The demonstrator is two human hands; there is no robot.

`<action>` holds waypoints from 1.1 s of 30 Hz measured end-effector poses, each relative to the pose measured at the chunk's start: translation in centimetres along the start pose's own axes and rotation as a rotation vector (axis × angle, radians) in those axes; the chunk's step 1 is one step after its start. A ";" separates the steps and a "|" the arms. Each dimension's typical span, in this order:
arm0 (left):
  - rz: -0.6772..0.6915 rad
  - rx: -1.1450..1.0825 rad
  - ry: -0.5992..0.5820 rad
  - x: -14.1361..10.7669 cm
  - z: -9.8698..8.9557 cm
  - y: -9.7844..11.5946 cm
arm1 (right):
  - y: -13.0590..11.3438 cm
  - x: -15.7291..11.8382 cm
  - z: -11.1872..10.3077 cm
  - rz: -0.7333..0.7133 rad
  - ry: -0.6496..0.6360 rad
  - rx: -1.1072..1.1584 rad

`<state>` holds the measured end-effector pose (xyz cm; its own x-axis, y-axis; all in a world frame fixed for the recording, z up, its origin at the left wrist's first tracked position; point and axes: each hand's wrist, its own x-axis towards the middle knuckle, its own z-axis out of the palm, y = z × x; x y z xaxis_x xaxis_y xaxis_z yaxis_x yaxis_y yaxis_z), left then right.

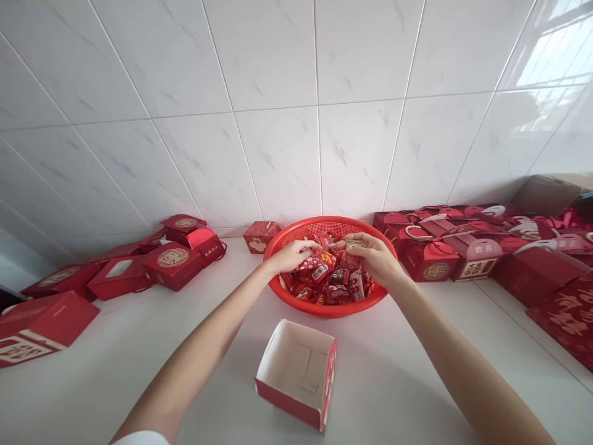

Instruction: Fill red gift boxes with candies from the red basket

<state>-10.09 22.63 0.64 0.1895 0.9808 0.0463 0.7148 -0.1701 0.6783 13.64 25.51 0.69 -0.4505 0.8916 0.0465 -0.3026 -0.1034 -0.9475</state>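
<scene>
Many candies (322,275) filled a basket (331,309); the right grip (376,258) pinched a packet (355,244), the left grip (293,255) was unclear.

Grey-veined white tiles (278,148) rise behind a pale counter (217,389).

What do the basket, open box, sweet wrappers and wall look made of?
Basket: likely plastic; glossy red, perforated side.
Open box: apparently folded card; thin walls, red outside, plain pale inside with base slits.
Sweet wrappers: probably plastic film, maybe foil; crinkled, printed.
Wall: probably glazed ceramic tile; grout lines, bright reflections.
</scene>
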 end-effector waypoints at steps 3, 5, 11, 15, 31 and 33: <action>-0.029 0.131 -0.036 0.0 0.1 0.1 | 0.1 0.1 -0.1 -0.019 0.009 -0.018; -0.045 0.194 -0.049 -0.2 0.2 0.4 | 0.2 0.1 -0.1 -0.033 0.009 -0.033; -0.080 0.389 0.162 -0.2 -1.4 1.1 | 0.3 0.2 -0.2 -0.036 0.022 -0.051; -0.160 0.619 -0.056 0.0 -2.8 1.1 | 0.3 0.2 -0.3 -0.045 0.017 -0.066; -0.190 0.709 -0.268 0.8 -1.5 1.1 | -0.1 0.2 -0.1 -0.038 0.029 -0.014; -0.209 0.702 -0.287 0.8 -1.6 1.0 | -0.1 0.3 -0.1 -0.028 0.036 -0.010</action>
<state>-10.32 23.37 2.54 0.1021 0.9523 -0.2876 0.9948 -0.0988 0.0260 13.66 25.83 0.77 -0.4113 0.9094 0.0615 -0.3057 -0.0741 -0.9492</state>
